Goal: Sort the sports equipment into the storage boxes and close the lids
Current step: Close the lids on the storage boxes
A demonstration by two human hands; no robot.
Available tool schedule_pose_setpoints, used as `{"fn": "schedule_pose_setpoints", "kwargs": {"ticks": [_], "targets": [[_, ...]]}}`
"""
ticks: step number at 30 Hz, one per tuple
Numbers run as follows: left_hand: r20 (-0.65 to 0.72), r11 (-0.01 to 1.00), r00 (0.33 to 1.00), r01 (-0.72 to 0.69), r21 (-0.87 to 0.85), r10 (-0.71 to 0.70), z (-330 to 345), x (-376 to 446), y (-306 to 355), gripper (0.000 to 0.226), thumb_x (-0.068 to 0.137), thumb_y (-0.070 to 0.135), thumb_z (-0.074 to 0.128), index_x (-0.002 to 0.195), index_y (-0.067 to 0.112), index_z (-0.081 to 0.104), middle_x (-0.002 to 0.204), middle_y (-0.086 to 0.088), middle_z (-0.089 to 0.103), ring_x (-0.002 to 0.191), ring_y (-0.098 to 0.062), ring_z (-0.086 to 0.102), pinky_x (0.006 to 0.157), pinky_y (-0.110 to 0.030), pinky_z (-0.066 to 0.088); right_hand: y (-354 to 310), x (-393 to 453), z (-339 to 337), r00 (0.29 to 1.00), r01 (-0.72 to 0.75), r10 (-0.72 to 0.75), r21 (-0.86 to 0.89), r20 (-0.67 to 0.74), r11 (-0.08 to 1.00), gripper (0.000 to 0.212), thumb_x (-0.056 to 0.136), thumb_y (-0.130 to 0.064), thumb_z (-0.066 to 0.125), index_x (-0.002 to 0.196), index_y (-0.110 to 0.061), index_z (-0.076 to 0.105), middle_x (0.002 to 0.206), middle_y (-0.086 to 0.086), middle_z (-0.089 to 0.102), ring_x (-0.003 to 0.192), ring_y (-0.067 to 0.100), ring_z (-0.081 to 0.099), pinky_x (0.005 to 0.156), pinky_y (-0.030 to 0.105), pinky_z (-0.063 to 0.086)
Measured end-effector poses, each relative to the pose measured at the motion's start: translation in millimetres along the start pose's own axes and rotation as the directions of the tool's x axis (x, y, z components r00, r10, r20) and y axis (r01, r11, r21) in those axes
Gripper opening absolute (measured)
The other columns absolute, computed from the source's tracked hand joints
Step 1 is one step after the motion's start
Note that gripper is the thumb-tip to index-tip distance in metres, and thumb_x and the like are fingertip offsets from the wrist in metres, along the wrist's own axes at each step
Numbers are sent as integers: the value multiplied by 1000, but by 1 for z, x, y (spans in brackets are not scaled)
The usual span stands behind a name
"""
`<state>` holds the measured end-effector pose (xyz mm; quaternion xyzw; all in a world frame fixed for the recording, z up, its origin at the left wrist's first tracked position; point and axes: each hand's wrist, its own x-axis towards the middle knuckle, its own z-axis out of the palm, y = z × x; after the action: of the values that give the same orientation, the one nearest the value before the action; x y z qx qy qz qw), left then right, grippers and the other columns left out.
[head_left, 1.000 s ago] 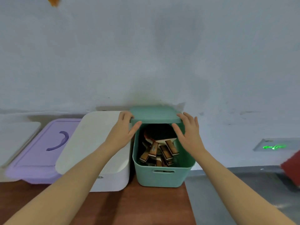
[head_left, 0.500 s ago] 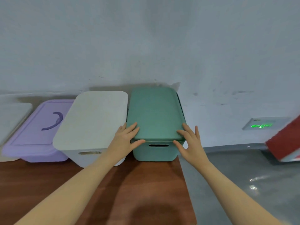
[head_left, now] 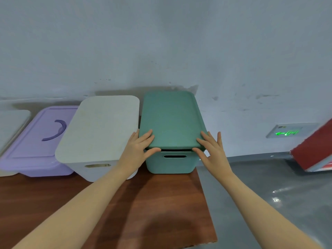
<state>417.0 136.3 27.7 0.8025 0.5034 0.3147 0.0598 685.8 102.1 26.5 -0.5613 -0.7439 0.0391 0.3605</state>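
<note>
**Both hands on the green lid, boxes in a row along the wall**

At far left, cut by the frame edge, a pale lid [head_left: 12, 126] on a low container, only partly seen. Just beside it, a lilac storage box [head_left: 34, 151] with its lid on and a darker purple curved handle [head_left: 56, 131] set into the top. Next along, taller and overlapping the lilac box from this angle, a white storage box [head_left: 93, 167] capped by a white lid [head_left: 102, 128], a slot handle showing in its front wall.

Reaching in from lower left, the left hand [head_left: 137, 151]: fingers straight and laid flat on the near left corner of the green lid [head_left: 170, 121], thumb stretched out under the lid's front edge, nothing curled. Directly under that lid, the green storage box [head_left: 169, 164], standing at the right end of the row, close beside the white box and against the wall [head_left: 161, 42]. Lid covering the box from back to front, with a thin dark gap visible beneath its near edge. Contents hidden.

Mirrored on the near right corner, the right hand [head_left: 212, 151]: fingers spread and extended, tips on the lid's top and side, thumb pointing in below the front edge.

All boxes resting on a brown wooden tabletop [head_left: 143, 203]. Beyond its right edge, grey floor [head_left: 269, 186], a green lit arrow sign [head_left: 287, 133] low on the wall, and a red object [head_left: 316, 150] at far right.
</note>
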Motion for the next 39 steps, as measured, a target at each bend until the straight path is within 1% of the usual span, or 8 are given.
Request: {"fn": "schedule_pose_setpoints", "kwargs": {"ticks": [5,8,16,20,28,31,35,39], "targets": [[-13,998,999,-47,31,47,-4,10,-5,80,84,68,34,113,-1,64,125,-14,59,120,-50,44,101,-57,28,-1,3,-1,999,-2,0,-45,-33,999,40,83,-37,59,100,-2,68,115,12,65,118,37,53,108,44,30],[-2,996,998,-62,63,63,-1,3,-6,80,85,69,32,109,1,67,120,-13,62,114,-48,51,96,-58,39,-1,-3,0,998,29,-34,-88,-51,996,38,82,-37,61,98,-4,69,110,10,68,111,37,58,99,45,42],[-3,991,998,-60,119,61,5,-11,-4,76,88,67,30,106,5,69,116,-11,65,111,-44,56,93,-56,45,-1,-13,-1,999,-37,37,-23,26,999,31,82,-21,69,107,-2,66,121,12,62,125,36,45,104,42,36],[-6,977,998,-52,208,54,8,-17,4,75,91,64,24,104,7,71,114,-9,66,113,-44,54,99,-51,35,0,-19,1,992,-107,107,0,67,994,35,85,-30,64,109,-5,66,126,8,60,131,26,36,108,39,31],[68,953,995,-86,290,69,-7,-5,8,57,87,56,36,97,13,73,107,-4,70,109,-35,60,92,-41,44,-8,-4,-2,998,-59,55,-208,-28,976,44,89,-46,44,96,-13,72,106,1,70,110,21,60,108,36,29],[180,948,983,-38,315,-20,-12,15,14,69,85,59,21,112,15,66,123,-3,62,122,-29,50,101,-40,34,-12,15,1,993,-84,98,-191,62,978,43,90,-45,43,103,-14,71,113,6,66,110,25,58,103,39,35],[269,920,949,49,389,-164,-6,49,10,82,77,63,6,129,18,50,139,-3,44,131,-21,33,105,-35,23,-4,59,9,979,-143,169,-218,109,965,30,93,-33,50,100,-11,69,103,12,63,101,31,54,92,36,35],[273,885,934,83,458,-229,6,86,2,52,94,50,30,126,15,49,133,-5,46,128,-24,34,102,-36,25,13,101,20,950,-147,222,-314,218,938,37,96,-37,40,116,-11,58,111,8,57,108,28,49,92,35,35]]}}
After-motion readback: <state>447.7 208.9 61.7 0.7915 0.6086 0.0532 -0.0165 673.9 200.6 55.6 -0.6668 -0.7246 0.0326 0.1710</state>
